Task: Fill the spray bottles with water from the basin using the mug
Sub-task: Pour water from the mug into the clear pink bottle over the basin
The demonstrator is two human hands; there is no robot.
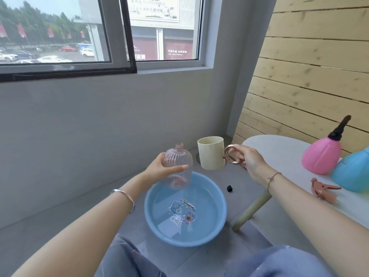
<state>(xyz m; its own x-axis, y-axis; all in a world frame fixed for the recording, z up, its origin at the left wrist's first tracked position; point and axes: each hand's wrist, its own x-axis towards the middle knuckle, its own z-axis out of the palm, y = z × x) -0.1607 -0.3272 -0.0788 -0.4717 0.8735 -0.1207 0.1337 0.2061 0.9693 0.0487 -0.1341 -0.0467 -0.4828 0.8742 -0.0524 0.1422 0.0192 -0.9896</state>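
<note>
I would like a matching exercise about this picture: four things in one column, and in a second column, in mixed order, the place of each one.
Things:
1. mug
2. clear bottle
3. basin
4. pink bottle

Places:
a. on the table
b. in the left hand
c. on the floor
d. in the right hand

Pairs: 1-d, 2-b, 3-c, 4-a

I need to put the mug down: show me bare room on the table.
The table is bare at its rounded end, between the right hand and the pink bottle. Crowded further right: blue bottle and spray head beside it.
</note>
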